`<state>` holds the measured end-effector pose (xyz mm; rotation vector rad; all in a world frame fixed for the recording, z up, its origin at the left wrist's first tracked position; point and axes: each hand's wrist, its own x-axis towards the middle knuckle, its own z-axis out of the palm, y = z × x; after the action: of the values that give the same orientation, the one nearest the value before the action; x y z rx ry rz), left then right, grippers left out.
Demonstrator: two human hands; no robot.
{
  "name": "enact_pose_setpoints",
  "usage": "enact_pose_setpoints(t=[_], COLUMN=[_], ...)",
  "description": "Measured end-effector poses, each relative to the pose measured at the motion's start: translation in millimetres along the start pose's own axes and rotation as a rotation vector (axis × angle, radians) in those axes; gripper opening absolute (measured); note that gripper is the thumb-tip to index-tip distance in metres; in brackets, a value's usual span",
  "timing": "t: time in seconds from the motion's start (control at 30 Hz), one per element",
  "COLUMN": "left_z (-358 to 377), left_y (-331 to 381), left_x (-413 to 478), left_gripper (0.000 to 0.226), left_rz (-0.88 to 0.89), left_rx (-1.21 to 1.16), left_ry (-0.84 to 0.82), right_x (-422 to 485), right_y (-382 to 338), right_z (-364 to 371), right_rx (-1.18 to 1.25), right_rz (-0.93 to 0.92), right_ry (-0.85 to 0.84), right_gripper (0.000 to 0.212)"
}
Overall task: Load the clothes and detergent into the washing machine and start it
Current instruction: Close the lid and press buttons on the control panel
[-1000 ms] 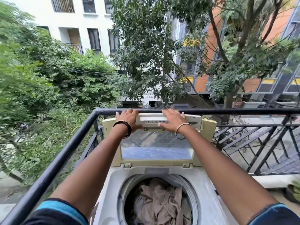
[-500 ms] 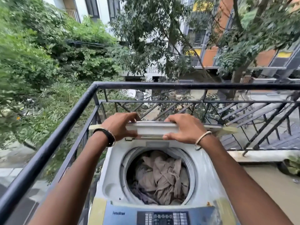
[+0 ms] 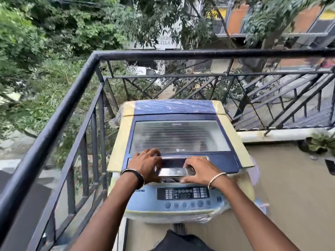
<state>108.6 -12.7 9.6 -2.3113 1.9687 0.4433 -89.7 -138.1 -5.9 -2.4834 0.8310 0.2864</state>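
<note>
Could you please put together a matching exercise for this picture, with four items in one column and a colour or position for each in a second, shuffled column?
Column one:
1. left hand
2. right hand
3. control panel
4. railing

Column two:
A. black metal bars
B. pale bangle on its wrist
C. light blue, nearer the person than the lid
D. black band on its wrist

Pairs: 1-D, 2-B, 3-C, 4-A.
</note>
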Motion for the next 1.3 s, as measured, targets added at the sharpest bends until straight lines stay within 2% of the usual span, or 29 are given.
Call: enact_pose_setpoints(t=[0.1,0.3,0.43,0.57,0.67,0.73,0.87,1.03,1.3], left_z=[24,52,64,71,77,81,83,93,117], left_y=[5,6,13,24,38,50,69,68,79], left_x=[-2,-6,-5,-1,4,9,18,19,4], left_gripper=[0.031,0.026,0.033,0.029,0.026,0.024,0.025,0.027,0.038], left_rz=[-0.042,-0.102,-0.164,-0.193,-0.119,-0.069,-0.038,-0.065,-0.124], left_rx=[0.009,-0.051,-0.083,-0.083,-0.102,-0.116,-0.197,-0.285,-0.261], left_ry=[-0.016,-0.02,0.001,0.059,0.129,0.184,0.183,0.228,0.401], right_x=[2,6,3,-3,-14,-26,-55,-98,-120], right_y=[5,15,18,19,18,19,42,84,79], right_z=[23,54,71,83,98,103,108,119,141], right_rx=[0.005,0.121,0.219,0.164,0.092,0.06,0.067,0.118,0.122], right_rz=[0.03,0.099,0.098,0.078,0.095,0.13,0.213,0.36,0.356], right_ry=[-0.042,0.031,0.185,0.3,0.503,0.616,0.735,0.819,0.833], right_gripper=[0.044,0.025,0.02,0.026,0.033,0.03,0.023,0.027,0.038])
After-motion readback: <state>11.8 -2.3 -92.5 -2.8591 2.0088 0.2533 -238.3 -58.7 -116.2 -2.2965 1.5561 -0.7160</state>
